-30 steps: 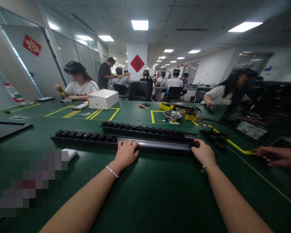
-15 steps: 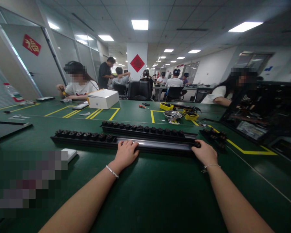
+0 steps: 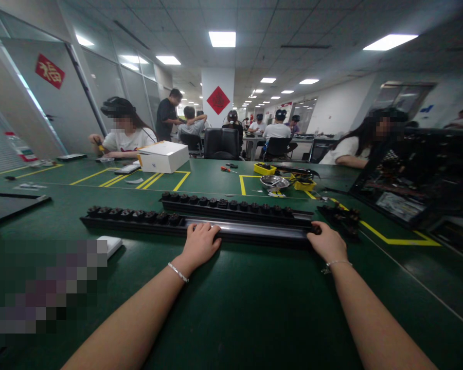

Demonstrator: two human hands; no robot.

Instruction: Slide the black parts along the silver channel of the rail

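Curling left hand over long black channel-shaped rail, likely for steadiness; pinching small, half-hidden black part in right hand at rail's right end.

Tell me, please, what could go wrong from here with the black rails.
The right hand seems to pinch a dark piece at the right end of the front rail; it might slip or catch on the edge. The rear rail lies close behind, so a forward push could knock it. Other dark parts lie just past the right hand, which might brush them.
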